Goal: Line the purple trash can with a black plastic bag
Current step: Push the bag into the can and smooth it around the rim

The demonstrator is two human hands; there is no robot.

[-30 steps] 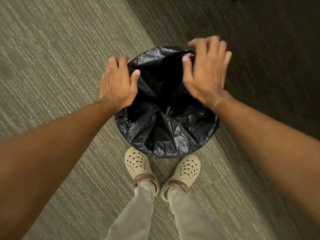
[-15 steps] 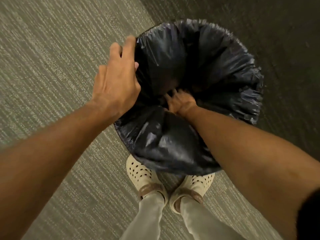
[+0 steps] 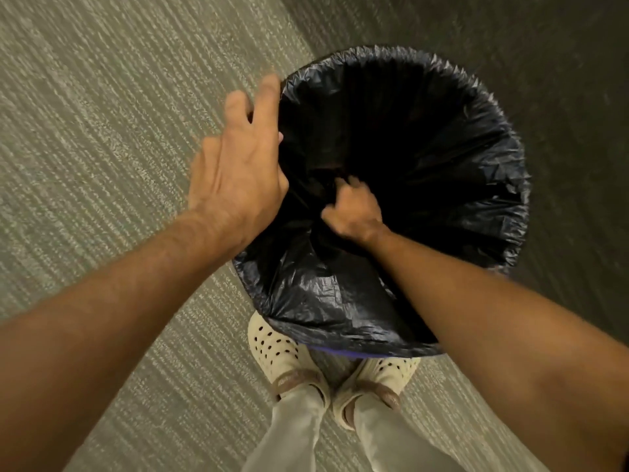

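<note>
A black plastic bag point(image 3: 452, 172) is spread over the mouth of the purple trash can point(image 3: 340, 353), of which only a thin purple strip shows at the near rim. The bag's edge is folded down over the rim all round. My left hand point(image 3: 238, 172) rests on the can's left rim, fingers apart over the bag's edge. My right hand point(image 3: 354, 209) is down inside the bag, fingers curled against the plastic. The inside of the can is dark.
The can stands on striped grey-green carpet point(image 3: 102, 131), with a darker carpet strip point(image 3: 561, 63) to the right. My two feet in cream perforated clogs point(image 3: 275, 349) stand right against the can's near side.
My right hand left the far rim and went down inside the bag. The bag's mouth has spread wide over the rim. My left hand stayed on the left rim.
</note>
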